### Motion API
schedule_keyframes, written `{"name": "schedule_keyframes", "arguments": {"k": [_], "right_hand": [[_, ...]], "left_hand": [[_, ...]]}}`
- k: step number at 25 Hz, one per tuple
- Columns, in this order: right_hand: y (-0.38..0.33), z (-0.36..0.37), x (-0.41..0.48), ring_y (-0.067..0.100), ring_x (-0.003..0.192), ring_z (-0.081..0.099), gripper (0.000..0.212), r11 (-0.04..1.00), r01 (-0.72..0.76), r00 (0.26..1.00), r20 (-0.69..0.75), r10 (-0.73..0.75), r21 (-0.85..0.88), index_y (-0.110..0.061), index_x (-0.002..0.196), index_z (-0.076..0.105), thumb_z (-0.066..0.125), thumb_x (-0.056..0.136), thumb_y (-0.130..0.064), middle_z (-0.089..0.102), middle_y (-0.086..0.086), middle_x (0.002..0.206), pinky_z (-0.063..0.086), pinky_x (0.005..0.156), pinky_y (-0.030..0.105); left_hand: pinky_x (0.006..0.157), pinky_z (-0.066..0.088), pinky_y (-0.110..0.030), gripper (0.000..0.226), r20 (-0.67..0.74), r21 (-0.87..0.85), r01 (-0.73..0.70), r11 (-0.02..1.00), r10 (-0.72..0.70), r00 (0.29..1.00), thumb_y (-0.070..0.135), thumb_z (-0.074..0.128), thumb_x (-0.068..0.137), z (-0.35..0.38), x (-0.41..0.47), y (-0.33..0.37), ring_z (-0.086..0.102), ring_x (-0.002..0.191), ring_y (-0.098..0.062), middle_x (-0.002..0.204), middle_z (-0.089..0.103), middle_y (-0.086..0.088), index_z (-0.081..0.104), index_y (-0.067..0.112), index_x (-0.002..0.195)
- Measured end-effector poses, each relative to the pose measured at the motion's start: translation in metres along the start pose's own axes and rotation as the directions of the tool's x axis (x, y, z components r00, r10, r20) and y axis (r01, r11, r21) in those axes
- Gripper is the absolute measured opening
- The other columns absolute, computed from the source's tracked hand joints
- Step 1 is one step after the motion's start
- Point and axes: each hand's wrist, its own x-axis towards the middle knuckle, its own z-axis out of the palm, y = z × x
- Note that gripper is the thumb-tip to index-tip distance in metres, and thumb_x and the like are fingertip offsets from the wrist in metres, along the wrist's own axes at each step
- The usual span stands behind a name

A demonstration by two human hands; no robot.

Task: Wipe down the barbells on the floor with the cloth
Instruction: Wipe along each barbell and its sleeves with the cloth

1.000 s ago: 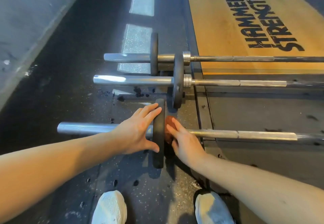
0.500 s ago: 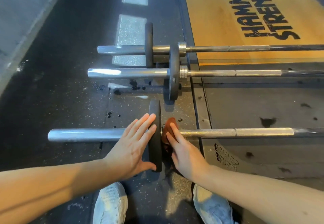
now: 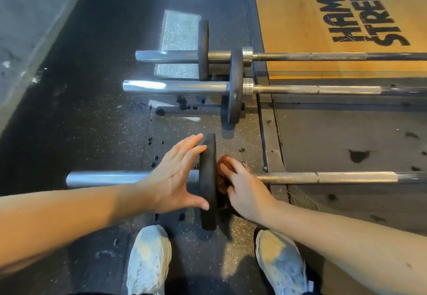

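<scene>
The right grip (image 3: pixel 245 186) now has its fingers curled over the brown cloth (image 3: pixel 222 174), bunching it round the nearest barbell (image 3: pixel 323 177) where the shaft meets the black plate (image 3: pixel 208 179). A second ago those fingers lay straighter and only pressed the cloth against the plate's inner face. The cloth itself has hardly travelled: it stays wedged between this grip and the plate, touching both.

The left grip (image 3: pixel 171 179) has changed too. It has gone from a hold with the thumb hooked at the plate's edge and the fingers laid over the sleeve to a flat palm. The fingers are straight and spread against the plate's outer face, and the thumb tip rests on the rim. It clamps nothing; it braces.

In my judgement this means the wiping is moving from the plate's face to the bar at the collar, with the left side holding the plate steady so the barbell does not roll on the floor (image 3: pixel 92 121). The long knurled shaft to the right looks not yet reached.

Beyond, the middle barbell (image 3: pixel 175 87) and the far barbell (image 3: pixel 166 56) lie parallel, well apart from both grips. Each carries a plate, and their shafts run across the wooden platform (image 3: pixel 288 17). They are presumably still to be wiped. Two pale shoes (image 3: pixel 147 260) stand just behind the near plate.
</scene>
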Motion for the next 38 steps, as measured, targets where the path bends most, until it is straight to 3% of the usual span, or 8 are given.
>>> {"name": "schedule_keyframes", "arguments": {"k": [3, 6, 11, 19, 24, 27, 32, 38], "right_hand": [[0.000, 0.014, -0.030, 0.014, 0.150, 0.028, 0.058, 0.999, 0.036, 0.999, -0.018, -0.035, 0.040, -0.015, 0.158, 0.036, 0.049, 0.102, -0.018, 0.001, -0.009, 0.171, 0.013, 0.118, 0.015], [0.014, 0.006, -0.010, 0.018, 0.140, 0.046, 0.043, 0.999, 0.033, 0.999, -0.031, -0.034, -0.030, -0.019, 0.147, 0.054, 0.049, 0.105, -0.029, 0.031, -0.005, 0.164, 0.038, 0.117, 0.033], [0.020, -0.026, 0.053, 0.027, 0.093, 0.066, 0.033, 0.975, -0.214, 0.961, 0.195, 0.198, 0.065, -0.015, 0.092, 0.074, 0.049, 0.106, -0.032, 0.070, 0.003, 0.090, 0.051, 0.085, 0.036], [0.034, 0.030, -0.047, 0.008, 0.147, 0.033, 0.045, 0.978, 0.204, 0.976, -0.092, -0.199, 0.045, -0.015, 0.145, 0.057, 0.059, 0.100, -0.015, 0.032, -0.003, 0.165, 0.028, 0.121, 0.021], [0.013, -0.015, 0.026, 0.027, 0.105, 0.068, 0.024, 0.977, -0.180, 0.979, 0.117, 0.167, 0.111, -0.012, 0.103, 0.077, 0.053, 0.099, -0.017, 0.074, 0.007, 0.107, 0.055, 0.091, 0.038], [0.001, -0.035, 0.070, 0.031, 0.103, 0.067, 0.027, 0.913, -0.405, 0.838, 0.380, 0.392, -0.050, -0.003, 0.115, 0.070, 0.048, 0.104, -0.013, 0.070, 0.015, 0.113, 0.052, 0.088, 0.036], [0.018, -0.026, 0.043, 0.024, 0.096, 0.066, 0.025, 0.960, -0.246, 0.932, 0.305, 0.197, 0.131, -0.019, 0.098, 0.076, 0.051, 0.104, -0.024, 0.072, 0.002, 0.099, 0.051, 0.087, 0.037], [0.041, 0.024, -0.013, 0.022, 0.143, 0.044, 0.042, 0.972, 0.228, 0.965, -0.146, -0.219, 0.049, -0.012, 0.142, 0.060, 0.058, 0.100, -0.013, 0.042, 0.007, 0.159, 0.026, 0.119, 0.019]], "left_hand": [[0.125, 0.004, -0.031, 0.134, 0.022, -0.041, -0.008, 0.999, 0.009, 1.000, 0.086, 0.072, 0.061, 0.007, 0.001, -0.003, -0.002, 0.157, -0.017, 0.170, 0.005, -0.002, 0.019, 0.010, 0.158], [0.125, 0.011, -0.039, 0.132, -0.003, -0.048, -0.005, 0.999, 0.005, 1.000, 0.086, 0.070, 0.062, 0.013, -0.005, 0.003, 0.004, 0.157, -0.019, 0.170, 0.005, -0.001, 0.019, 0.011, 0.158], [0.123, 0.021, -0.051, 0.128, 0.043, -0.003, 0.015, 1.000, -0.015, 0.999, 0.091, 0.062, 0.065, 0.016, -0.027, 0.020, 0.013, 0.155, -0.025, 0.170, -0.002, -0.001, 0.012, 0.018, 0.157], [0.119, 0.023, -0.050, 0.126, -0.064, 0.042, -0.020, 0.999, 0.023, 0.998, 0.080, 0.075, 0.062, 0.040, -0.055, 0.041, 0.033, 0.146, -0.038, 0.167, 0.012, -0.019, 0.026, 0.004, 0.150], [0.114, 0.031, -0.054, 0.126, -0.030, 0.065, 0.016, 0.998, -0.014, 0.999, 0.079, 0.074, 0.064, 0.041, -0.059, 0.045, 0.034, 0.145, -0.039, 0.168, 0.009, -0.019, 0.024, 0.004, 0.151], [0.113, 0.035, -0.057, 0.127, -0.018, 0.064, 0.009, 0.998, -0.008, 1.000, 0.077, 0.076, 0.064, 0.040, -0.061, 0.049, 0.034, 0.145, -0.040, 0.168, 0.006, -0.018, 0.022, 0.004, 0.152], [0.117, 0.027, -0.056, 0.126, -0.016, 0.048, -0.030, 0.998, 0.031, 0.999, 0.081, 0.072, 0.067, 0.035, -0.054, 0.039, 0.032, 0.146, -0.038, 0.169, 0.005, -0.015, 0.019, 0.008, 0.154], [0.121, 0.019, -0.047, 0.129, 0.041, 0.043, -0.004, 0.999, 0.002, 0.999, 0.090, 0.062, 0.063, 0.018, -0.018, 0.021, 0.024, 0.149, -0.028, 0.170, 0.005, -0.005, 0.020, 0.011, 0.155]]}}
